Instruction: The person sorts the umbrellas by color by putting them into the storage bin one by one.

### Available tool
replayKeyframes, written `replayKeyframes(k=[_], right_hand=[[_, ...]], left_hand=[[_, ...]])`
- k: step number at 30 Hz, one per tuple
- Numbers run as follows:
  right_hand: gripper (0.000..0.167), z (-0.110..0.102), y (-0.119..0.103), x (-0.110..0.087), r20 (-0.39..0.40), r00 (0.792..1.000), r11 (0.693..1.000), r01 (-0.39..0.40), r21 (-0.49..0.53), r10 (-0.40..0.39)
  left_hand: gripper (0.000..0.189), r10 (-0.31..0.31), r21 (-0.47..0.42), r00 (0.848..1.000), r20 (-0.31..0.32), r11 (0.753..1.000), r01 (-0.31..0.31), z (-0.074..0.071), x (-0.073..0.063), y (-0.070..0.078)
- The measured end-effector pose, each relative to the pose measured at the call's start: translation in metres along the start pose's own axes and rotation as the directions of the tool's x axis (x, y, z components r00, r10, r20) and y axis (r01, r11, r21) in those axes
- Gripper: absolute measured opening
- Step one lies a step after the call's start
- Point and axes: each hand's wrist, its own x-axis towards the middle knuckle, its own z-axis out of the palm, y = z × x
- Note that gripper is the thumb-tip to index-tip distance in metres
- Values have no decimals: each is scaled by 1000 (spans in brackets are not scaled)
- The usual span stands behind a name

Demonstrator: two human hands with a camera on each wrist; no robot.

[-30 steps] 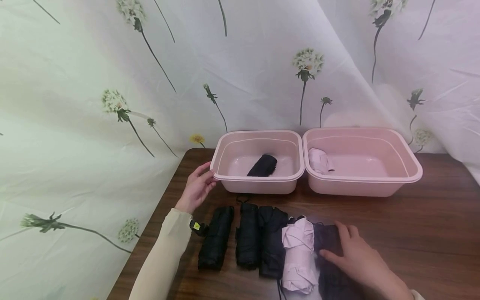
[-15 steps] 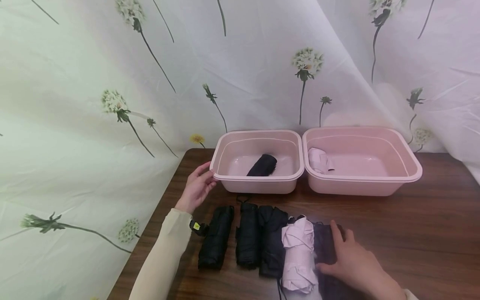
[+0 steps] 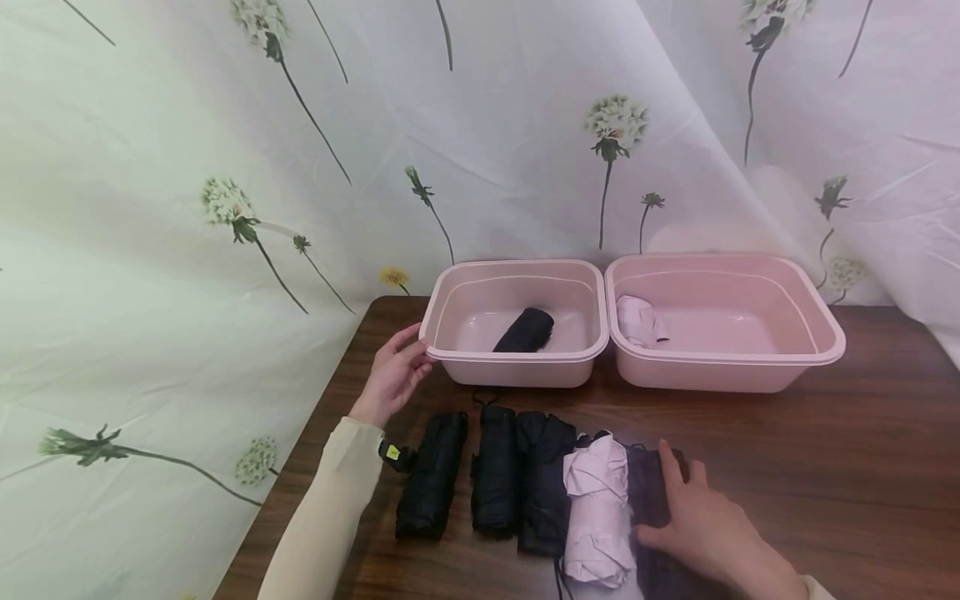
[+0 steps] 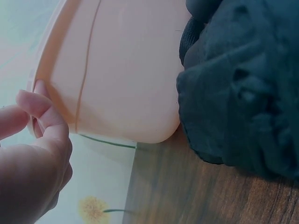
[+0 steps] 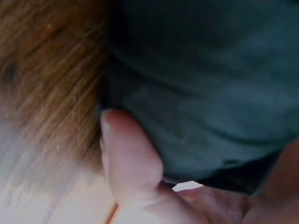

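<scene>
Tub rim (image 3: 517, 358) sits pinched in my left hand (image 3: 393, 379), at that hand's two o'clock. My right hand (image 3: 708, 517) curls round the dark bundle (image 3: 647, 483) on the worktop (image 3: 862, 467), toward its nine o'clock. I judge a good grip means squaring my grasp across its width, clear of the pale bundle (image 3: 598, 508) further toward nine, while holding the rim steady.

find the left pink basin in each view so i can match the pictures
Head: the left pink basin is near the centre, the left hand at its left rim.
Left wrist: its wall fills the upper left and middle, the same hand's fingers on its rim.
Right wrist: not in it.
Shared landmark: the wooden table, seen in all three.
</scene>
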Motion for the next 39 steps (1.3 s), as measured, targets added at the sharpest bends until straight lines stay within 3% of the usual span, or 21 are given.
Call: replayKeyframes(k=[20, 39], right_hand=[[123, 0, 3, 0, 14, 999, 996, -30, 79, 29], [122, -6, 7, 0, -63, 998, 989, 19, 145, -10]], left_hand=[[51, 2, -12, 1000, 10, 1000, -2, -1, -1, 1], [50, -2, -14, 1000, 2, 1000, 2, -1, 0, 1]])
